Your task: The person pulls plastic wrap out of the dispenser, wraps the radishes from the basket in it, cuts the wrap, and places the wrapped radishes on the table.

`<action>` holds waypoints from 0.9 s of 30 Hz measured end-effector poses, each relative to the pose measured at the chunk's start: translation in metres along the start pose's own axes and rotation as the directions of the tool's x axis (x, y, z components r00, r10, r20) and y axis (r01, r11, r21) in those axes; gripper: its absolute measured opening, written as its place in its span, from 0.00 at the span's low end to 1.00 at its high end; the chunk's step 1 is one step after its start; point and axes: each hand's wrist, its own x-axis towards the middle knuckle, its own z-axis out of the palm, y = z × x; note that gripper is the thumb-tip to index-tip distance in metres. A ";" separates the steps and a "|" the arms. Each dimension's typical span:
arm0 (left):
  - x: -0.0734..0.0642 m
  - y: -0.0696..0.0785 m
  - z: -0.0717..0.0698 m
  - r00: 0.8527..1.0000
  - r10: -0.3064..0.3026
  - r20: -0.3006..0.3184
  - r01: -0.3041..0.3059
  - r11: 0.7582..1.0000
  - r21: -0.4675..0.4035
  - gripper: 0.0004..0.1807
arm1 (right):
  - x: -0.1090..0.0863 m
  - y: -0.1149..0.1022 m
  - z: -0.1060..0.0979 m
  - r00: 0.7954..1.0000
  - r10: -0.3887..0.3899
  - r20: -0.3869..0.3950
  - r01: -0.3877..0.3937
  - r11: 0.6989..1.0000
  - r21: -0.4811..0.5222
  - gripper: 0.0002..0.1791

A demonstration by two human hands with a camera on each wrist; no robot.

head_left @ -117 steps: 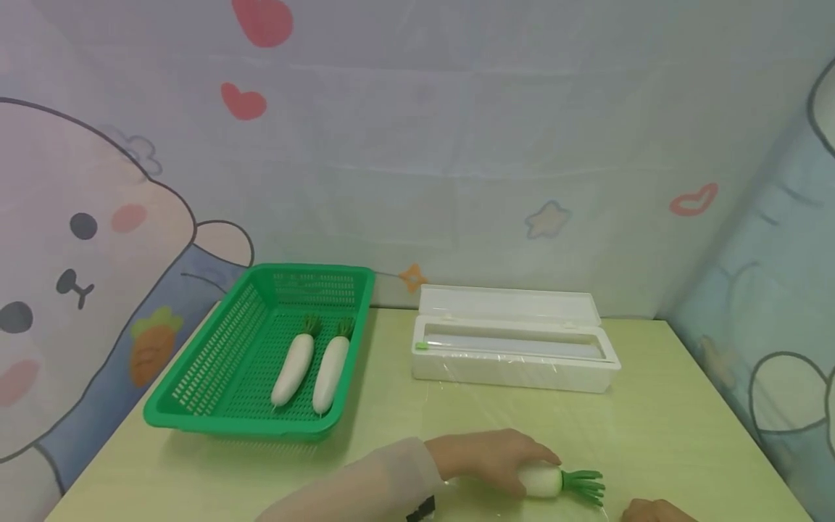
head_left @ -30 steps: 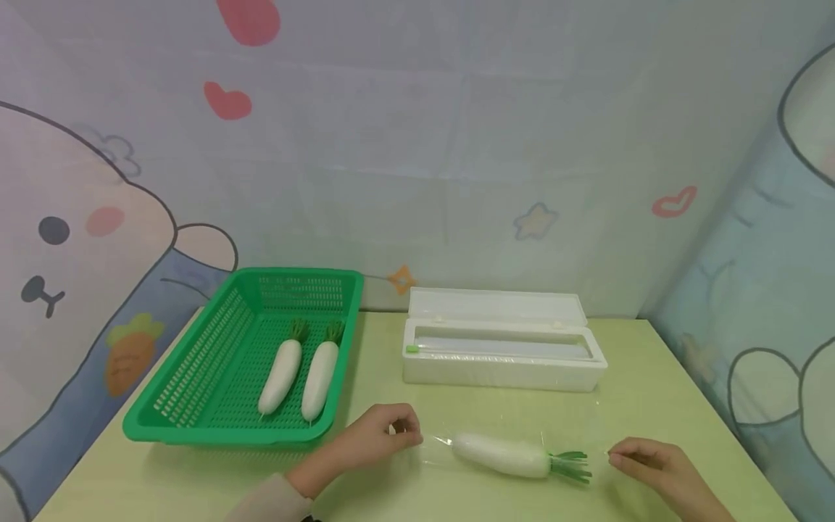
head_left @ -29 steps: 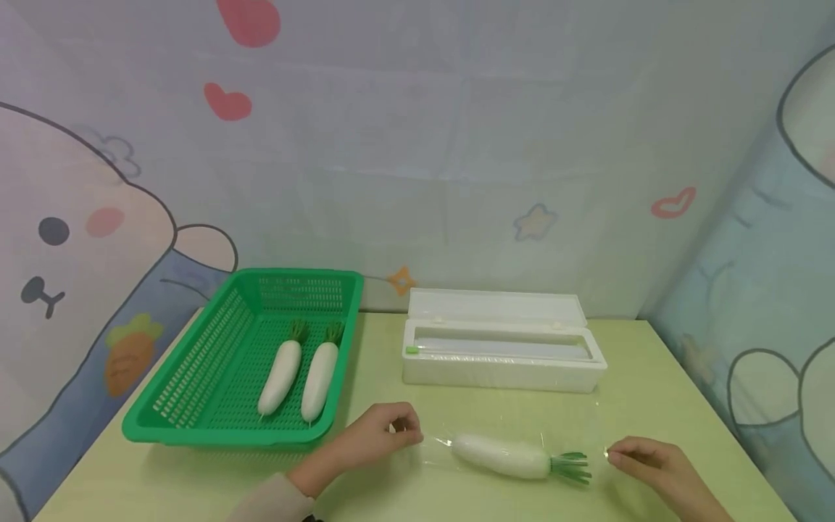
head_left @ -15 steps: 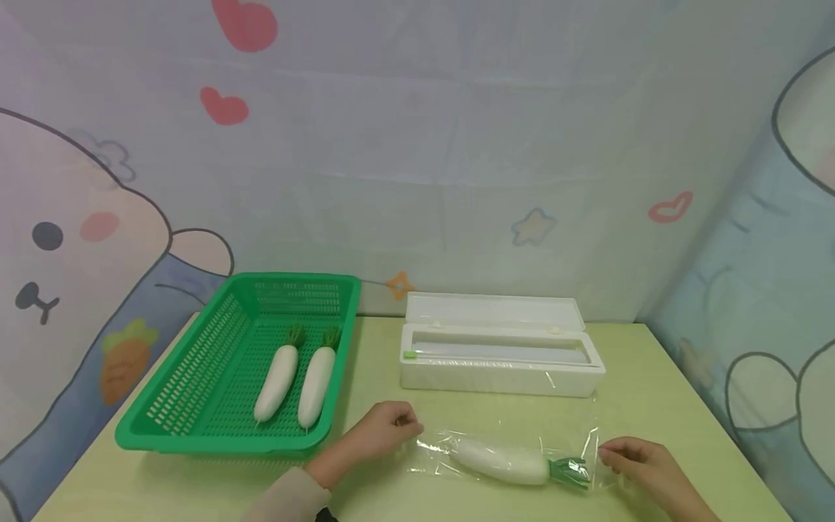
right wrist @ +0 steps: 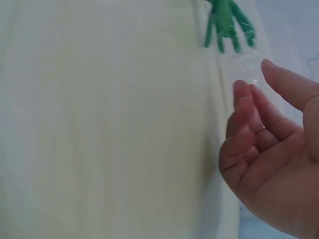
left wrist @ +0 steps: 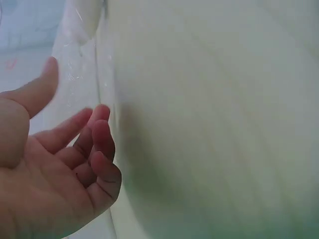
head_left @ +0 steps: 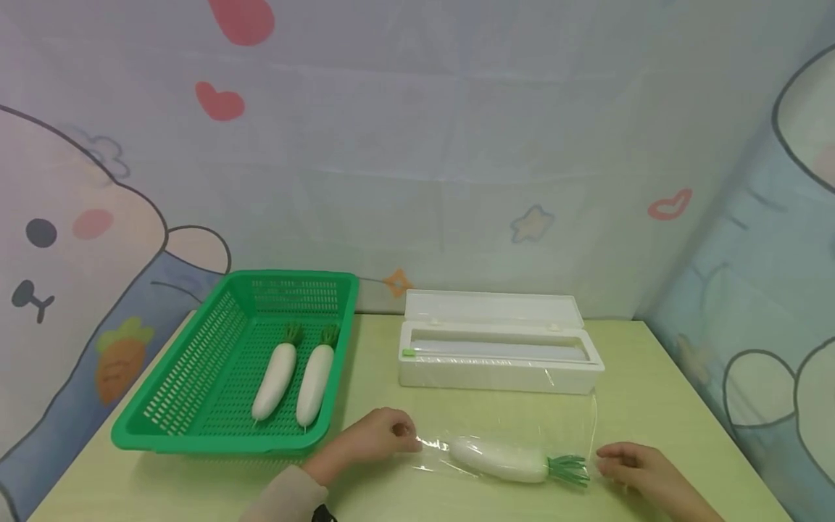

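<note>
A white radish (head_left: 499,460) with green leaves (head_left: 567,470) lies on the table, wrapped or covered by clear plastic wrap (head_left: 433,455) that runs back to a white wrap box. My left hand (head_left: 381,435) is at the film's left end, beyond the radish's tip. In the left wrist view its thumb stands apart from loosely bent fingers (left wrist: 102,137), with nothing between them. Just right of the leaves is my right hand (head_left: 642,471). Its thumb and relaxed fingers (right wrist: 241,117) are also parted in the right wrist view, close to the film's edge.
The white wrap box (head_left: 499,375) stands at the back with its lid raised, a green slider at its left end. To the left, a green basket (head_left: 124,435) holds two more radishes (head_left: 275,382). A printed cloth (head_left: 457,145) hangs behind the table.
Earliest, my left hand lay on the radish. Then both hands pinched the film at its two ends. Now thumbs and fingers have parted, and the right hand is slightly closer to the leaves.
</note>
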 end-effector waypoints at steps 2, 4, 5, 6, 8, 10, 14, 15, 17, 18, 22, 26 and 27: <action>-0.003 0.004 -0.002 0.999 -0.021 -0.037 0.019 0.998 -0.053 0.20 | -0.005 -0.002 -0.005 1.000 -0.002 -0.023 0.001 1.000 -0.017 0.30; -0.007 0.014 -0.003 0.995 0.003 -0.101 -0.008 0.999 -0.049 0.25 | -0.012 -0.010 -0.008 0.994 -0.046 -0.102 0.036 0.995 -0.094 0.29; -0.008 0.021 -0.003 0.990 0.038 -0.137 -0.042 0.999 -0.022 0.26 | -0.015 -0.015 -0.009 0.982 -0.090 -0.166 0.065 0.986 -0.151 0.27; -0.009 0.029 -0.003 0.981 0.087 -0.173 -0.084 0.996 0.023 0.25 | -0.017 -0.022 -0.008 0.959 -0.155 -0.236 0.103 0.970 -0.219 0.25; -0.011 0.045 0.000 0.956 0.201 -0.214 -0.169 0.972 0.162 0.22 | -0.021 -0.036 -0.003 0.884 -0.304 -0.354 0.177 0.920 -0.348 0.18; -0.012 0.061 0.004 0.931 0.308 -0.194 -0.237 0.918 0.319 0.19 | -0.020 -0.050 0.006 0.790 -0.470 -0.393 0.282 0.848 -0.449 0.13; -0.006 0.077 0.024 0.922 0.383 -0.050 -0.294 0.780 0.553 0.18 | -0.010 -0.068 0.032 0.673 -0.700 -0.238 0.499 0.667 -0.553 0.13; -0.003 0.079 0.029 0.925 0.379 -0.016 -0.298 0.751 0.589 0.19 | -0.007 -0.070 0.039 0.657 -0.734 -0.174 0.542 0.620 -0.567 0.13; 0.004 0.079 0.041 0.931 0.364 0.028 -0.296 0.706 0.644 0.18 | 0.001 -0.072 0.050 0.639 -0.767 -0.051 0.604 0.542 -0.585 0.13; 0.007 0.078 0.046 0.934 0.354 0.040 -0.290 0.690 0.663 0.18 | 0.004 -0.073 0.054 0.634 -0.773 0.000 0.621 0.510 -0.595 0.13; 0.017 0.075 0.061 0.946 0.319 0.063 -0.274 0.675 0.685 0.13 | 0.011 -0.072 0.065 0.623 -0.775 0.111 0.655 0.438 -0.616 0.13; 0.021 0.071 0.069 0.955 0.290 0.067 -0.252 0.666 0.702 0.08 | 0.010 -0.069 0.069 0.617 -0.778 0.118 0.661 0.432 -0.613 0.14; 0.021 0.071 0.070 0.957 0.284 0.066 -0.246 0.666 0.705 0.07 | 0.010 -0.068 0.069 0.611 -0.783 0.114 0.665 0.430 -0.611 0.15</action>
